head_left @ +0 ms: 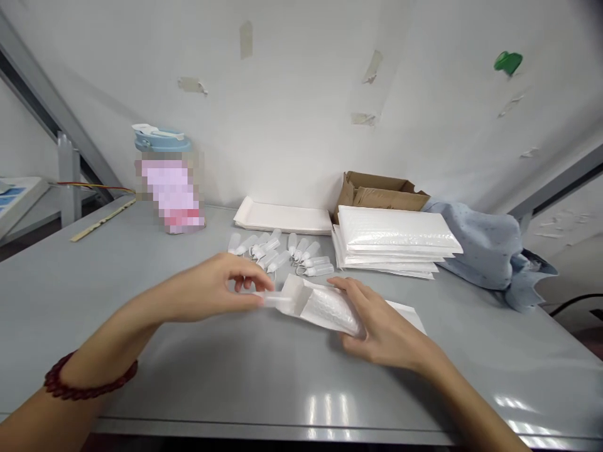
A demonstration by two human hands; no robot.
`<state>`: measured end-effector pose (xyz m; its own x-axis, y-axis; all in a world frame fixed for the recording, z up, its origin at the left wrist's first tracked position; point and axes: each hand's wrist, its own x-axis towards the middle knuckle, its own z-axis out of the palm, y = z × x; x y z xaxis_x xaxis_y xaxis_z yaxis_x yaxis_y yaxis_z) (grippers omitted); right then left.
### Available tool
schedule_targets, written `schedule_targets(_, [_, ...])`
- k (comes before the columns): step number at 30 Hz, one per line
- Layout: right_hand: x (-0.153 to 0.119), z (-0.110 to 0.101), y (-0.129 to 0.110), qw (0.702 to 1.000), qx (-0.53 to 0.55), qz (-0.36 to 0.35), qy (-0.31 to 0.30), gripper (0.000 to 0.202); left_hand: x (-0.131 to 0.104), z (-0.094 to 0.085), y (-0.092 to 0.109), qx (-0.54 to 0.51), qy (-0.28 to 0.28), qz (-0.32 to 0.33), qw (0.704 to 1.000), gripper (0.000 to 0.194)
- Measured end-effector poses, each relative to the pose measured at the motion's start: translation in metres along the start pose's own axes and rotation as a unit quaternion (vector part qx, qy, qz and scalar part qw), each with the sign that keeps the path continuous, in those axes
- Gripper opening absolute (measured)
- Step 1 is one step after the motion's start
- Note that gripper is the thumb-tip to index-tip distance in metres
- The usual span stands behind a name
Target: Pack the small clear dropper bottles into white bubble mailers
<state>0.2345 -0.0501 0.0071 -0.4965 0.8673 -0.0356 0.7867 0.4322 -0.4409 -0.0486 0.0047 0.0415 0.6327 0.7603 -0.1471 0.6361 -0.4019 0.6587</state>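
My left hand point(240, 285) pinches a small translucent plastic bottle point(276, 299), its far end at the mouth of a white bubble mailer point(330, 307). Wrapped around that mailer's sides is my right hand point(372, 323), and the mailer's flap end points left toward the bottle. Behind my hands, several similar small bottles point(277, 258) lie loose on the grey table point(226, 370). Part of another white mailer point(409, 316) shows from under my right hand.
A stack of bubble mailers point(396, 232) stands at the back right, before an open cardboard box point(377, 191). More flat white mailers point(285, 216) lie by the wall. Light blue cloth point(485, 245) is at right; a blue-lidded container point(162, 139) stands back left.
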Motion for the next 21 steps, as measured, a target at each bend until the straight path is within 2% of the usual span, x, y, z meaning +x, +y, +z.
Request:
schedule_targets(2, [0.002, 0.002, -0.003, 1.000, 0.014, -0.013, 0.013, 0.066, 0.002, 0.010, 0.005, -0.002, -0.009, 0.018, 1.000, 0.018])
schedule_targets(7, [0.005, 0.015, -0.012, 0.998, 0.037, -0.051, 0.008, 0.061, 0.010, 0.036, 0.011, -0.018, 0.030, 0.064, 0.997, 0.015])
schedule_targets(12, [0.006, 0.024, -0.016, 0.996, 0.049, -0.068, 0.038, 0.060, 0.016, 0.059, 0.015, -0.070, 0.009, 0.115, 0.991, 0.019])
schedule_targets(16, [0.006, 0.025, -0.017, 0.995, 0.055, -0.070, 0.048, 0.058, 0.016, 0.060, 0.016, -0.141, -0.033, 0.097, 0.985, 0.019])
schedule_targets(21, [0.006, 0.023, -0.018, 0.995, 0.041, -0.067, 0.061, 0.056, 0.016, 0.051, 0.018, -0.206, -0.009, 0.031, 0.978, 0.016])
